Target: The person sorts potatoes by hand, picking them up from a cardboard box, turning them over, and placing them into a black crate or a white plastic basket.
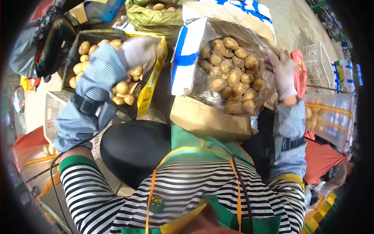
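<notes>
My left hand [140, 51], in a pale glove, is smeared by motion above the right side of a dark, yellow-edged crate [146, 97] that holds potatoes [122, 88]. Whether its fingers hold anything cannot be made out. In front of me stands a cardboard box [210, 118] with blue tape and a clear plastic liner [210, 102]. Many potatoes [234, 77], some with dirt on them, lie inside the liner. My right hand [283, 76], also gloved, rests at the box's right edge with fingers apart against the liner.
A green sack [145, 19] with potatoes stands behind the crate. White plastic baskets [317, 64] and clear bags with potatoes [327, 119] are on the right. Another white basket [52, 113] is at the left. My knee [134, 150] is close below the crate.
</notes>
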Tool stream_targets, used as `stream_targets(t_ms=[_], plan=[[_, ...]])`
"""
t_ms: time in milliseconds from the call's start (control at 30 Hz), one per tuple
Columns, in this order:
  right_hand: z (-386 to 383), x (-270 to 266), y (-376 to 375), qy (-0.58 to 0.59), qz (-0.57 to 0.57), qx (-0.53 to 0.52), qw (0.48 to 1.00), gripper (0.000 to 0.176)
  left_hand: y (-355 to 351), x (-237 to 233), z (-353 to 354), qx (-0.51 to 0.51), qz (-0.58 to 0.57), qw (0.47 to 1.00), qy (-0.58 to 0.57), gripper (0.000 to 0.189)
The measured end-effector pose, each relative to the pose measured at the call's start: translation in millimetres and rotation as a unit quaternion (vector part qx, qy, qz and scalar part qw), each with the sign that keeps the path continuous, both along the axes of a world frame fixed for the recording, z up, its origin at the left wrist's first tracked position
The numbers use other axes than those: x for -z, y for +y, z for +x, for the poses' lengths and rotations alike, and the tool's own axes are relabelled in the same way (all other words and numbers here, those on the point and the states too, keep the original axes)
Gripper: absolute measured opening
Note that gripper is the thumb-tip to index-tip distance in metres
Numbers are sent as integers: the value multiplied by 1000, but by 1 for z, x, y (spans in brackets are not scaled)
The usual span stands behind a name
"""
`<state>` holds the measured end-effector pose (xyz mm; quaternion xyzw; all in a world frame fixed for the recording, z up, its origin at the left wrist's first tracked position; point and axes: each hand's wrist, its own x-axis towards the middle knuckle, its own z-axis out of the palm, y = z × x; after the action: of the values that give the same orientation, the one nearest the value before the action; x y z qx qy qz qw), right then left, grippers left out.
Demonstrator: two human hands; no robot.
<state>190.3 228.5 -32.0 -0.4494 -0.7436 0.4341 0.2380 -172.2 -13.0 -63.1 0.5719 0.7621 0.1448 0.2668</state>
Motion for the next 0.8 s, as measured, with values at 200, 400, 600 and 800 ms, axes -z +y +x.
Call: stream_targets(t_ms=[200, 400, 600, 800], plan=[[-25, 8, 10, -47, 47, -111, 992, 50, 10, -76, 143, 41, 222, 911, -346, 43], [-29, 29, 25, -86, 23, -107, 990, 46, -14, 2, 157, -320, 121, 926, 162, 75], [-32, 75, 31, -210, -21, -190, 959, 42, -3, 62, 125, -281, -83, 943, 160, 88], [-75, 161, 45, -390, 69, -125, 910, 58, 12, 78, 105, -327, -141, 932, 73, 50]])
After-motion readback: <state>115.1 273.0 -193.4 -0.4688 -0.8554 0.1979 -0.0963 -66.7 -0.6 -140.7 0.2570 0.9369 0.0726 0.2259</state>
